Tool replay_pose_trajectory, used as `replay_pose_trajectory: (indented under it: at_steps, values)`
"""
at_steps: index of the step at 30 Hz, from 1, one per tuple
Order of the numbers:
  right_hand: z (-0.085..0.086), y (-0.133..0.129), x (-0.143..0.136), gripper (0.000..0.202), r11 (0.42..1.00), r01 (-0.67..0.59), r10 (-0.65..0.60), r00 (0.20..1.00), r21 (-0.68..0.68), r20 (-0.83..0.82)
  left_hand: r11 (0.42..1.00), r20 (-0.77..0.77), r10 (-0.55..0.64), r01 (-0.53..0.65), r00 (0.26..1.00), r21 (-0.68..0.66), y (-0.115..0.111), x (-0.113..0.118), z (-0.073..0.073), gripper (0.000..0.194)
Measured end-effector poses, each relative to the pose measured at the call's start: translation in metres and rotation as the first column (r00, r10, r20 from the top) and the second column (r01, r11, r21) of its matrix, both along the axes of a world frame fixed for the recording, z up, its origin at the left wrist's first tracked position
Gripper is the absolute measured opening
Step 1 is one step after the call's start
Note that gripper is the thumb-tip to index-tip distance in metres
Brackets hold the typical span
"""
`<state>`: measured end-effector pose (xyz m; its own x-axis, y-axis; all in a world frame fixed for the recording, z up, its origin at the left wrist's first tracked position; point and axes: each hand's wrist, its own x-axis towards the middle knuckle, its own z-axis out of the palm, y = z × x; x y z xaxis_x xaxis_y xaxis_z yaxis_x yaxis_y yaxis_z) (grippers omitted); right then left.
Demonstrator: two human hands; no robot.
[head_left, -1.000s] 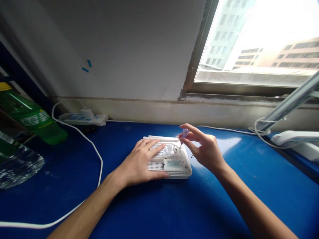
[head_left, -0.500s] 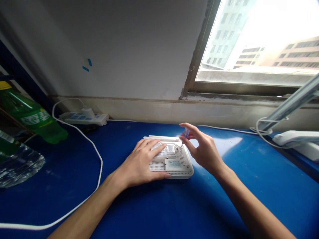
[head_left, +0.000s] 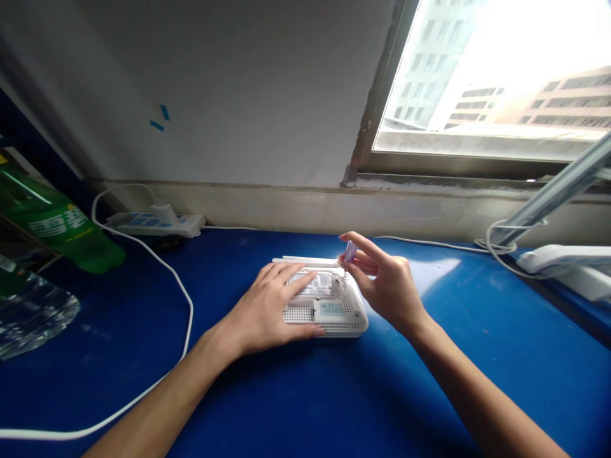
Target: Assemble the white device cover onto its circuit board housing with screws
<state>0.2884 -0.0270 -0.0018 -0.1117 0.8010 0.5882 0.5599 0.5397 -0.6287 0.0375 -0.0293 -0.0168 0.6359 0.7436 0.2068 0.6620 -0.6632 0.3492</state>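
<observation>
A white router (head_left: 340,318) lies upside down on the blue table, its vented underside and labels facing up. My left hand (head_left: 267,305) spans its left part, the thumb along the near edge and the fingers stretched over the top, holding it. My right hand (head_left: 386,280) pinches a small screwdriver (head_left: 351,252) by its translucent purple handle, index finger on the handle's end. The screwdriver stands nearly upright, its thin tip down at the router's far right corner. Whether the tip sits in a screw cannot be made out.
A white power strip (head_left: 188,226) with a plug stands at the back left, and a white cable (head_left: 188,318) loops across the table. Green (head_left: 90,242) and clear (head_left: 42,312) bottles are at the left. A metal lamp arm (head_left: 539,200) and white base (head_left: 568,261) stand right.
The view has shifted slightly. The screwdriver handle shows more between my right fingers and its tilt differs a little. My left hand keeps its place on the router.
</observation>
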Motion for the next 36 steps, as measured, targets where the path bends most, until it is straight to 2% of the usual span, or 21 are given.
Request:
replay_pose_trajectory:
  at_steps: [6, 9, 12, 16, 19, 21, 25, 36]
  values:
    - [-0.009, -0.005, -0.018, 0.045, 0.968, 0.23, -0.237, 0.969, 0.096, 0.074, 1.0, -0.031, 0.026, -0.026, 0.999, 0.001, -0.001, 0.001, 0.0, 0.096]
    - [-0.01, -0.007, -0.023, 0.044, 0.951, 0.283, -0.296, 0.95, 0.125, 0.099, 1.0, -0.027, 0.023, -0.024, 0.999, -0.008, -0.001, 0.0, 0.0, 0.096]
    - [-0.008, -0.005, -0.017, 0.045, 0.97, 0.223, -0.231, 0.969, 0.091, 0.09, 1.0, -0.009, 0.015, -0.015, 1.0, -0.011, -0.001, 0.0, 0.0, 0.095]
    - [-0.003, 0.0, 0.0, 0.041, 1.0, 0.015, -0.014, 1.0, -0.007, 0.022, 1.0, -0.004, 0.016, -0.016, 1.0, -0.014, 0.0, 0.0, 0.001, 0.096]
    - [-0.002, 0.001, 0.004, 0.037, 0.998, -0.061, 0.06, 0.998, -0.034, -0.011, 1.0, -0.022, 0.016, -0.016, 1.0, -0.019, -0.001, 0.0, 0.002, 0.096]
    - [-0.003, 0.0, 0.001, 0.037, 0.998, -0.042, 0.042, 0.999, -0.039, -0.015, 1.0, -0.033, 0.015, -0.016, 0.999, -0.021, -0.001, 0.001, 0.001, 0.095]
    - [-0.006, -0.004, -0.01, 0.04, 0.996, 0.093, -0.093, 0.996, -0.016, -0.006, 1.0, -0.044, 0.016, -0.017, 0.999, -0.013, -0.001, 0.001, 0.001, 0.095]
    - [-0.013, -0.008, -0.019, 0.04, 0.945, 0.265, -0.289, 0.951, 0.19, 0.109, 1.0, -0.061, 0.024, -0.024, 0.998, -0.005, -0.002, 0.0, 0.001, 0.096]
